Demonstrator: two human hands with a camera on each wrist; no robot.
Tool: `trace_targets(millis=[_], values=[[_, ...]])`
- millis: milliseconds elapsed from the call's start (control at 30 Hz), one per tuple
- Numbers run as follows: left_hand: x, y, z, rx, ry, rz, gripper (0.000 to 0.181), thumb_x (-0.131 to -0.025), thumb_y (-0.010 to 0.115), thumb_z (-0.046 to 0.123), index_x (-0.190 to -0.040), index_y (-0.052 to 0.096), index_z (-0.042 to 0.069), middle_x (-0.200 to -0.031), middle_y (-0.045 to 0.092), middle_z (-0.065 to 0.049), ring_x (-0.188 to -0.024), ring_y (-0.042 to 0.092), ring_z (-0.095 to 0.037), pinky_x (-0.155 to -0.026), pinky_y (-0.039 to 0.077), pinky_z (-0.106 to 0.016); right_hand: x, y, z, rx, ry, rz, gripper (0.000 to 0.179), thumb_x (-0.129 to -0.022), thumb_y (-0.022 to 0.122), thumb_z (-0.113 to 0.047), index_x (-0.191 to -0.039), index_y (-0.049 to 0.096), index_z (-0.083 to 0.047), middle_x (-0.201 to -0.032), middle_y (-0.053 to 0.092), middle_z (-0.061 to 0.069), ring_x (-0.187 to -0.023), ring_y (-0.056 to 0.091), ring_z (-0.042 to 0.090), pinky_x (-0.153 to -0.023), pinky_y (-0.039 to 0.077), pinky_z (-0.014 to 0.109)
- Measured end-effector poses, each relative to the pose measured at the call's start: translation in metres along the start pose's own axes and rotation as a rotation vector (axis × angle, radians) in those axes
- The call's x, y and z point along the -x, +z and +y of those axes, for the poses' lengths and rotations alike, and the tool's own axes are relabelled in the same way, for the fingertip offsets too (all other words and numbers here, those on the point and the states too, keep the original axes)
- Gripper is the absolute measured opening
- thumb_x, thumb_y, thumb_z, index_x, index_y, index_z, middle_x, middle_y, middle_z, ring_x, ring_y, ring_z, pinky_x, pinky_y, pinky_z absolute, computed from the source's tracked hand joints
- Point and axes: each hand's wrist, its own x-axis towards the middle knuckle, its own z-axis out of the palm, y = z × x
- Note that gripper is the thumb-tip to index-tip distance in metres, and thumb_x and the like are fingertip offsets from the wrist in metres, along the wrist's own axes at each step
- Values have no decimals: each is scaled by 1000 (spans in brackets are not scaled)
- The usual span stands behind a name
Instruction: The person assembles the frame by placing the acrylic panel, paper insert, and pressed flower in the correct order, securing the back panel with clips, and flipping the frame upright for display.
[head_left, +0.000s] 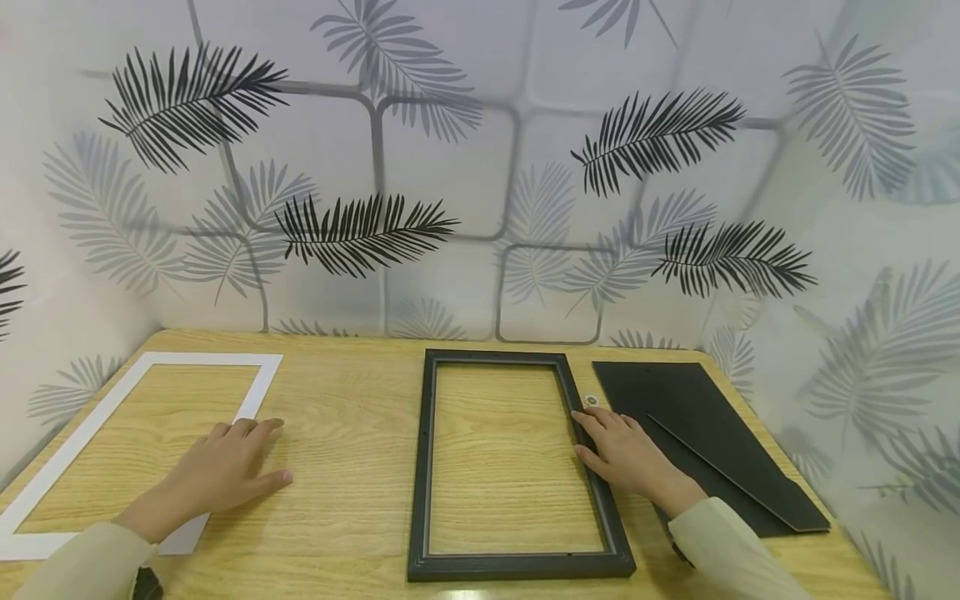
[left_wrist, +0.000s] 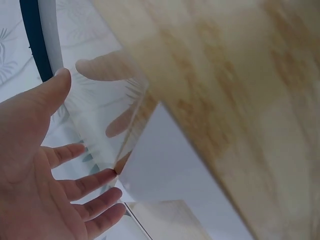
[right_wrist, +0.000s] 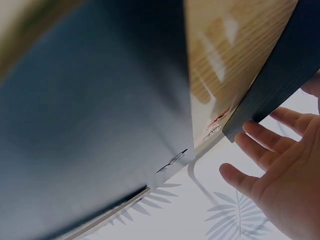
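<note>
A black picture frame (head_left: 422, 467) lies on the table with the wood grain showing through its opening. My right hand (head_left: 626, 454) is at the right bar of this frame, fingertips right over its edge, fingers loosely extended. In the right wrist view the fingers of that hand (right_wrist: 290, 170) are spread beside the dark bar (right_wrist: 280, 70). On the left lies a white rectangular mat (head_left: 77, 442). My left hand (head_left: 217, 471) is over its right side, thumb and fingers apart. The left wrist view shows this hand (left_wrist: 45, 185) with its palm bare, near the white mat (left_wrist: 170, 170).
A black backing board (head_left: 690, 392) with a slanting stand leg (head_left: 727, 472) lies at the right, partly under my right forearm. A small round white piece (head_left: 592, 401) sits between frame and board. Behind the wooden table (head_left: 345, 433) rises a leaf-patterned wall covering (head_left: 465, 283).
</note>
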Motion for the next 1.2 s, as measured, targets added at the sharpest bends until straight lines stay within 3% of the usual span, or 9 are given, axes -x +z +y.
trace_targets(millis=[333,467,733,1000,1200], values=[[-5,0,4,92,-72,-28,83,-70,69,55,-126,46,-1,-107,56,-29,-94,52,-46,-75,43,-56,0,-1,-2,-1,26,-50,51,-91,53,-34,-134,44,-6,-134,46,18,-122,44,37,-96,34,57],[-7,0,4,158,-97,-44,88,-67,73,52,-127,43,-4,-106,53,-34,-94,50,-49,-71,44,-56,0,-3,-2,-6,27,-46,51,-91,54,-34,-134,45,-6,-133,47,18,-122,44,37,-96,34,57],[-10,1,6,244,-103,-40,90,-63,79,43,-125,40,-8,-104,53,-34,-99,47,-49,-77,36,-60,0,-3,-2,9,19,-45,51,-91,54,-33,-133,45,-6,-133,47,18,-121,45,36,-95,35,56],[-13,0,4,308,-195,-91,97,-59,81,45,-127,36,-9,-110,41,-44,-100,42,-58,-70,42,-62,0,-3,-3,7,18,-46,51,-91,54,-33,-133,45,-6,-133,47,18,-121,45,36,-95,35,57],[-16,-2,3,341,-280,-151,109,-55,82,47,-131,27,-10,-111,33,-48,-94,43,-61,-65,47,-54,0,-3,-4,3,19,-46,51,-91,54,-32,-133,45,-6,-133,47,18,-121,45,36,-95,35,57]])
